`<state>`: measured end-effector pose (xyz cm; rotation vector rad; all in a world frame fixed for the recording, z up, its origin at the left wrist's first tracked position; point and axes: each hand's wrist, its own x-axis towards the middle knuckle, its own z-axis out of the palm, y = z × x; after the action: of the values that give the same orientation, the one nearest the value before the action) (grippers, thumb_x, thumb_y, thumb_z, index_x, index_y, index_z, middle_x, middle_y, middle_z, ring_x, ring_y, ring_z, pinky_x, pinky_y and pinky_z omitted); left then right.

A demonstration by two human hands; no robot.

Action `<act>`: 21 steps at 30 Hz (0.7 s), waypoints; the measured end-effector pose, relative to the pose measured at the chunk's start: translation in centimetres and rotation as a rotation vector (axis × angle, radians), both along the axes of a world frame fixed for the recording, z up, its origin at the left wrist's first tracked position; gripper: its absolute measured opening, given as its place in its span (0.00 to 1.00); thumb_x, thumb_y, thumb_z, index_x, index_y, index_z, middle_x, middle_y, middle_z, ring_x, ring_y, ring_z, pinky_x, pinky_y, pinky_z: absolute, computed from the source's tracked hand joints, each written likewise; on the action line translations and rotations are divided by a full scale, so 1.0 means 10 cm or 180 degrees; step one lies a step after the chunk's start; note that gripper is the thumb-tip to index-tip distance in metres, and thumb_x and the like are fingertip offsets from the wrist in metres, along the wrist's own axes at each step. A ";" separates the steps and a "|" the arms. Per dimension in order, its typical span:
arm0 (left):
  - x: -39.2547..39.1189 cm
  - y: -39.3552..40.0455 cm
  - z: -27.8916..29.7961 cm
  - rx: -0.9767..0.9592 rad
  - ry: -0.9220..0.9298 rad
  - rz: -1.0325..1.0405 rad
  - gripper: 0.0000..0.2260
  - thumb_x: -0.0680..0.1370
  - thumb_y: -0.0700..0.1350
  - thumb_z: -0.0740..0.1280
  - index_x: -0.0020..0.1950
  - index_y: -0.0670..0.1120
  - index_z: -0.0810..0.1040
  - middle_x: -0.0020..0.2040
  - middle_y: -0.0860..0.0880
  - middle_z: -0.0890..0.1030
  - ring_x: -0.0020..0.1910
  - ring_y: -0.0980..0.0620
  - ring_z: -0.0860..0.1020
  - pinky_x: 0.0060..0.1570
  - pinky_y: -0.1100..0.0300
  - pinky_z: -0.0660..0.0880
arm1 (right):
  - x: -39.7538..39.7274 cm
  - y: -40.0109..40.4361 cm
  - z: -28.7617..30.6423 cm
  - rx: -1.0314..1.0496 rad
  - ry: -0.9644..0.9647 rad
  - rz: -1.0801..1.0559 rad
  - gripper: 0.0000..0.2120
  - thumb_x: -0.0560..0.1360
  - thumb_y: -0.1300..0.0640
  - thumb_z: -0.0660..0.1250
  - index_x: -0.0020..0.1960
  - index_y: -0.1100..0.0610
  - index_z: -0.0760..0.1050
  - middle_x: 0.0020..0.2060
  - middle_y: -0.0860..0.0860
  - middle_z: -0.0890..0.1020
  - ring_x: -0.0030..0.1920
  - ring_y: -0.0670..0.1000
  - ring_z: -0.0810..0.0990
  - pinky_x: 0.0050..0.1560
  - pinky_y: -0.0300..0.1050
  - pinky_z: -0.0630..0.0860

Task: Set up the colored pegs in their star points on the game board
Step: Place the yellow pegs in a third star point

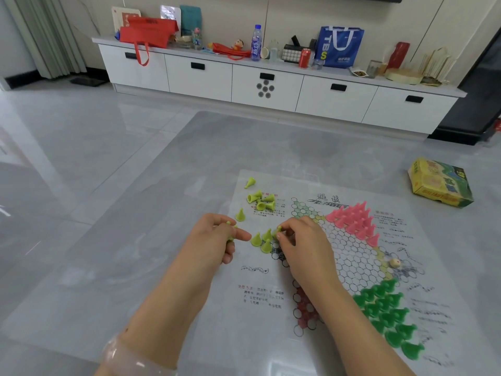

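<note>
The right hand pinches the tip of a lime-green peg between thumb and forefinger, knuckles raised and wrist arched over the left star point of the game board, its other fingers curled down toward the printed circles. The left hand grips several lime-green pegs in curled fingers, with the forefinger stretched out to the right toward the board, palm turned inward and forearm lying along the table. Between the two hands, three lime-green cone pegs stand upright on the star point, small smooth plastic cones with flared bases. Farther off, one upright lime peg stands alone, a loose heap of lime pegs lies tipped on its sides showing hollow bases, and a single fallen peg lies beyond it. The board is a thin, translucent printed sheet with a hexagonal honeycomb of black rings and blocks of red text. Pink pegs fill the far right star point in a tight triangle; dark green pegs fill the near right one. A small pale die rests on the board's right side. The sheet lies on a glossy grey marbled table, and a yellow-green cardboard box sits well apart to the far right. A pale translucent bangle circles the left wrist.
</note>
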<state>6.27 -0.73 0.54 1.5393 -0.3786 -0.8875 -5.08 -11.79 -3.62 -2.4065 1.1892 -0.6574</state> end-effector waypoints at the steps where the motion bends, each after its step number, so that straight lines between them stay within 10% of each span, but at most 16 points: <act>1: 0.00 0.01 0.00 0.0010 0.0004 -0.0014 0.08 0.74 0.33 0.58 0.43 0.45 0.71 0.35 0.47 0.82 0.28 0.53 0.67 0.28 0.62 0.63 | 0.00 0.00 0.00 -0.0010 0.0001 -0.0005 0.05 0.75 0.55 0.63 0.47 0.54 0.77 0.46 0.47 0.75 0.46 0.47 0.71 0.38 0.40 0.66; 14: -0.03 0.04 -0.06 -0.0182 -0.0604 -0.0426 0.09 0.75 0.42 0.66 0.40 0.54 0.83 0.23 0.60 0.69 0.28 0.55 0.64 0.31 0.69 0.66 | -0.11 0.15 0.19 0.0182 -0.0946 0.0109 0.06 0.75 0.59 0.63 0.48 0.52 0.78 0.41 0.43 0.78 0.40 0.41 0.74 0.41 0.27 0.68; 21: -0.10 0.01 -0.05 -0.0113 -0.0724 -0.0611 0.05 0.72 0.45 0.70 0.44 0.53 0.75 0.34 0.55 0.81 0.25 0.65 0.72 0.34 0.62 0.66 | -0.11 0.39 0.42 0.1460 -0.1616 0.0912 0.09 0.74 0.59 0.64 0.45 0.46 0.79 0.37 0.38 0.82 0.38 0.38 0.79 0.39 0.29 0.73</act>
<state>5.25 -0.59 -0.01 1.5941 -0.7125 -0.8495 -6.14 -7.90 0.56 -1.8254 0.6758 -0.7455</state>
